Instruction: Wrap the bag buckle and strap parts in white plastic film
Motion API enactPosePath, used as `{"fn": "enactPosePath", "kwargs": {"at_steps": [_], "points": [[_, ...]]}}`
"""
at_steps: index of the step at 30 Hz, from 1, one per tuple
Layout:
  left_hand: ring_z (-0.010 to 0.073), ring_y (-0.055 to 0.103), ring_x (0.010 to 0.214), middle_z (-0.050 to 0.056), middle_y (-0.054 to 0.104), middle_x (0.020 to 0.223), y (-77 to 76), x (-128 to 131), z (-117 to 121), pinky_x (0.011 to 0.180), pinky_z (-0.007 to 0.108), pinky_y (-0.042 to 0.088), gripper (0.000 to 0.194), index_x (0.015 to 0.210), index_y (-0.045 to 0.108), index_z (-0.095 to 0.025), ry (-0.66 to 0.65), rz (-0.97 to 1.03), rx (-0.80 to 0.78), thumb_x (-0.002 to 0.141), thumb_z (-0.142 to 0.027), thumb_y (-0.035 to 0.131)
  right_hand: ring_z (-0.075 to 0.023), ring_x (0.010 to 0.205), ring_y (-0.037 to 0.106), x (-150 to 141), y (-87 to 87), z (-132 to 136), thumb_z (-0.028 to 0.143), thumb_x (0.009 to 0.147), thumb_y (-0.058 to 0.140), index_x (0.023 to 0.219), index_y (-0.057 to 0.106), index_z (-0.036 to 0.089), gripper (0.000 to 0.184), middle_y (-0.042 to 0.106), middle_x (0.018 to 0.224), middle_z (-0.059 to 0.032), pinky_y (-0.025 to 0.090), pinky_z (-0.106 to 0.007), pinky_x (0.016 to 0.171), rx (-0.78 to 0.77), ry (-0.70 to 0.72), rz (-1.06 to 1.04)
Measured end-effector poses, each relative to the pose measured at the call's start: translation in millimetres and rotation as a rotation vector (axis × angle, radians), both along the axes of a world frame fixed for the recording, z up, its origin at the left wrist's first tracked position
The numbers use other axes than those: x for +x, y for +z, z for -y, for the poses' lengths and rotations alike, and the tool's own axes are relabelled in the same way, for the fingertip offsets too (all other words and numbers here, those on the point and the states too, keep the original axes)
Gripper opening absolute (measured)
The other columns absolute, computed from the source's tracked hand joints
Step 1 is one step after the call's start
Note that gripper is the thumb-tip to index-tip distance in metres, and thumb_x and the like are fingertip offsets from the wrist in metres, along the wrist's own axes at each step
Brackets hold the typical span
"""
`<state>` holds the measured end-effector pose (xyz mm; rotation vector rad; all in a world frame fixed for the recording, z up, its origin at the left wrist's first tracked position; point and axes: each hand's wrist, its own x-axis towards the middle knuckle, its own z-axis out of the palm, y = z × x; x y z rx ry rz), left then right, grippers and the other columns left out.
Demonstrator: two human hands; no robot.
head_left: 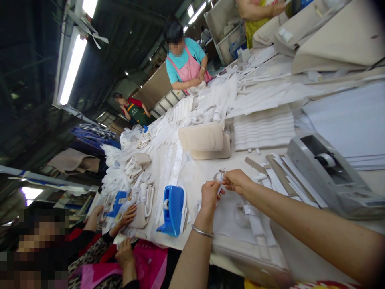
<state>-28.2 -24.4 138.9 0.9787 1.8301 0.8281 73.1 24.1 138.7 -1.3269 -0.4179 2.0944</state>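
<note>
Both my hands meet over the table, pinching a small white piece [221, 178] between them. My left hand [209, 194], with a silver bracelet on its wrist, closes its fingers on the piece's lower end. My right hand [237, 180] grips its upper end. Under my hands lies a flat white fabric item [240, 220] with a strap. A blue tape dispenser [172, 210] stands just left of my left hand.
A grey tape machine [327, 172] sits at right beside paper strips [282, 176]. Beige cushions [204, 140] and a white folded stack [263, 127] lie beyond. A co-worker's hands [126, 216] work at left near another blue dispenser [117, 202]. Other people stand farther along the table [198, 176].
</note>
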Motion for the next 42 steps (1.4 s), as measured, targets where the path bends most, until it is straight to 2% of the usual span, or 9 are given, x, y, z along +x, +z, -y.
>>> {"fn": "enactPosePath", "kwargs": {"at_steps": [9,13,15,18,21,25,31,37,42], "points": [[0.0041,0.032,0.031,-0.003,0.05,0.045,-2.1,-2.3,-2.3,0.034,0.018,0.021,0.033,0.087,0.063,-0.012,-0.036,-0.137,-0.001,0.068,-0.036,0.05,-0.0108,0.052,0.054,13.4,8.7,7.1,0.004,0.07,0.053,0.082,0.057,0.012,0.015,0.056,0.066,-0.0012,0.041,-0.018,0.041,0.377,0.143,0.244],[0.0044,0.031,0.032,-0.004,0.05,0.047,-4.8,-3.2,-7.0,0.033,0.018,0.02,0.038,0.091,0.061,-0.012,-0.038,-0.091,-0.037,0.064,-0.038,0.053,-0.0117,0.064,0.057,84.2,25.4,43.0,0.014,0.074,0.05,0.08,0.061,0.016,0.013,0.06,0.068,0.0001,0.045,-0.02,0.054,0.753,0.272,0.353],[0.0046,0.031,0.032,-0.003,0.051,0.048,-4.5,-1.7,-9.1,0.033,0.018,0.02,0.038,0.089,0.06,-0.012,-0.039,-0.064,-0.045,0.062,-0.038,0.053,-0.0136,0.074,0.057,138.3,28.4,65.2,0.02,0.076,0.048,0.081,0.062,0.018,0.015,0.062,0.081,-0.0017,0.045,-0.025,0.068,0.887,0.205,0.591],[0.0047,0.032,0.033,-0.003,0.052,0.049,-1.8,1.9,-10.9,0.034,0.018,0.02,0.037,0.085,0.061,-0.011,-0.028,-0.046,-0.057,0.061,-0.038,0.054,-0.0184,0.092,0.052,219.4,13.8,89.8,0.031,0.074,0.053,0.083,0.062,0.02,0.017,0.06,0.096,-0.004,0.04,-0.031,0.083,0.784,-0.152,0.98],[0.0045,0.031,0.033,-0.002,0.052,0.049,0.1,4.7,-11.7,0.034,0.018,0.02,0.036,0.083,0.061,-0.011,-0.016,-0.037,-0.056,0.059,-0.038,0.055,-0.02,0.093,0.052,265.3,-15.8,96.1,0.038,0.07,0.056,0.085,0.061,0.018,0.026,0.061,0.096,-0.0065,0.04,-0.032,0.082,0.455,-0.314,0.881],[0.0047,0.03,0.033,-0.003,0.051,0.048,0.7,5.0,-10.1,0.034,0.018,0.019,0.038,0.087,0.06,-0.012,-0.003,-0.025,-0.036,0.059,-0.037,0.055,-0.0177,0.08,0.054,261.6,-38.1,81.5,0.035,0.065,0.057,0.078,0.063,0.014,0.026,0.063,0.086,-0.0073,0.041,-0.027,0.067,0.276,-0.274,0.671],[0.0049,0.03,0.032,-0.003,0.051,0.046,0.3,1.1,-7.9,0.034,0.018,0.018,0.038,0.087,0.06,-0.012,-0.019,-0.033,-0.019,0.059,-0.037,0.053,-0.0116,0.051,0.046,246.5,-34.1,62.1,0.031,0.054,0.061,0.056,0.058,0.014,0.017,0.055,0.053,-0.0013,0.033,-0.024,0.052,0.235,-0.269,0.645],[0.0057,0.032,0.033,-0.003,0.051,0.047,-2.0,0.7,-10.1,0.034,0.019,0.02,0.044,0.091,0.06,-0.011,-0.023,-0.052,-0.023,0.058,-0.039,0.054,-0.0158,0.067,0.053,250.6,-23.2,78.2,0.038,0.048,0.07,0.063,0.061,0.014,0.03,0.062,0.07,-0.0047,0.039,-0.027,0.065,0.344,-0.341,0.495],[0.0053,0.032,0.034,-0.003,0.051,0.048,-1.0,2.1,-10.7,0.034,0.019,0.019,0.04,0.085,0.06,-0.012,-0.015,-0.079,-0.037,0.057,-0.04,0.054,-0.0185,0.09,0.051,245.8,-16.2,112.1,0.04,0.056,0.069,0.07,0.062,0.018,0.027,0.062,0.09,-0.0038,0.037,-0.026,0.08,0.403,-0.426,0.637]]}}
